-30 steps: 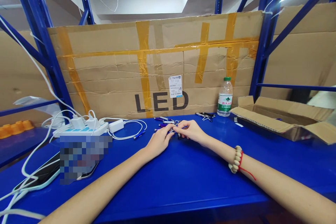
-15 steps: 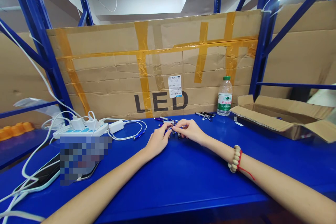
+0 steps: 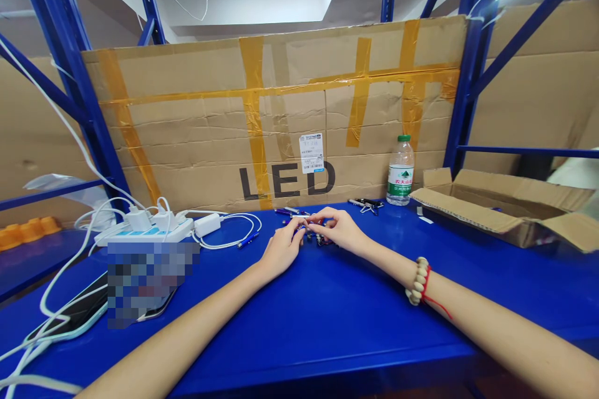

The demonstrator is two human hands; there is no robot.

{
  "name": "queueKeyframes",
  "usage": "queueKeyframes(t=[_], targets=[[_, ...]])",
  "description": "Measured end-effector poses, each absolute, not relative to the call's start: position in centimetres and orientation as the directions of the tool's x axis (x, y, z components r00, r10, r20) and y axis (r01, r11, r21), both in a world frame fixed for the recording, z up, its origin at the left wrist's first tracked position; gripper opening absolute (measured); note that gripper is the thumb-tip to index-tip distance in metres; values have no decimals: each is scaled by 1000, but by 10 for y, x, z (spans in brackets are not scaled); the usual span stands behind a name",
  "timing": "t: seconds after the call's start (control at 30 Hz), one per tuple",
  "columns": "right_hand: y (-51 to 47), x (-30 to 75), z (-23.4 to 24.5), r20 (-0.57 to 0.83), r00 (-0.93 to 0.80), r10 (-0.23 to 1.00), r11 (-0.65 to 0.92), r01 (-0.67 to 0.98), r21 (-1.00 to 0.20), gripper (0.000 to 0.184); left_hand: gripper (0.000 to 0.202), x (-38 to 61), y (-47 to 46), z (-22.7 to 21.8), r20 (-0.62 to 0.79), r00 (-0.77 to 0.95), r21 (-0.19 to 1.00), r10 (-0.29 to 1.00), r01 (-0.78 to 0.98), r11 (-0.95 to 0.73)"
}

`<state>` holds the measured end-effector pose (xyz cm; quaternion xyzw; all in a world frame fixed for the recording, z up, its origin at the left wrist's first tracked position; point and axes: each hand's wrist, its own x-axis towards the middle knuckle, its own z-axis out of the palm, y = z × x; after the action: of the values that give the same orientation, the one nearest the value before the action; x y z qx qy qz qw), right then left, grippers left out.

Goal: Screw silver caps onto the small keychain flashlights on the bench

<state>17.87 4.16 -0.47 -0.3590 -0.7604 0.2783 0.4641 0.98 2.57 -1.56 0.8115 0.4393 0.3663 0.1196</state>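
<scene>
Both of my hands meet over a small pile of little pen-like gadgets (image 3: 292, 212) on the blue table (image 3: 327, 312). My left hand (image 3: 281, 248) rests on the table with its fingers curled and pinching a small piece at the fingertips. My right hand (image 3: 340, 229), with a bead bracelet on its wrist, has its fingers pinched on a small purple and silver piece (image 3: 312, 237). The two sets of fingertips almost touch. What exactly they hold is too small to name.
A taped cardboard sheet marked LED (image 3: 281, 124) stands behind. A water bottle (image 3: 400, 171) and an open carton (image 3: 503, 206) are at the right. A power strip with chargers (image 3: 150, 227), white cables and a phone (image 3: 75, 315) lie at the left. More small gadgets (image 3: 365, 204) lie near the bottle.
My hands stay together at the pile. The right hand's fingers have shifted slightly over the small piece; the view has barely moved.
</scene>
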Motion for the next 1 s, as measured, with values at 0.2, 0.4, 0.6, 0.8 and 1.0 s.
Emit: queueKeyframes(t=[0.2, 0.4, 0.6, 0.8, 1.0], targets=[[44, 179, -9, 462, -377, 802, 584, 336, -739, 29, 16, 10, 24, -14, 482, 359, 513, 799, 624, -590], [39, 185, -4, 528, -413, 742, 650, 637, -414, 21, 17, 11, 22, -12, 464, 332, 514, 821, 654, -555], [34, 183, -2, 446, -554, 703, 709, 601, -369, 28, 18, 11, 23, -13, 475, 324, 517, 818, 650, -557], [33, 183, -3, 369, -608, 703, 711, 583, -394, 29, 17, 11, 23, -12, 479, 324, 506, 816, 658, -558], [34, 183, -4, 367, -609, 703, 710, 578, -402, 24, 18, 11, 22, -12, 477, 330, 505, 815, 656, -561]])
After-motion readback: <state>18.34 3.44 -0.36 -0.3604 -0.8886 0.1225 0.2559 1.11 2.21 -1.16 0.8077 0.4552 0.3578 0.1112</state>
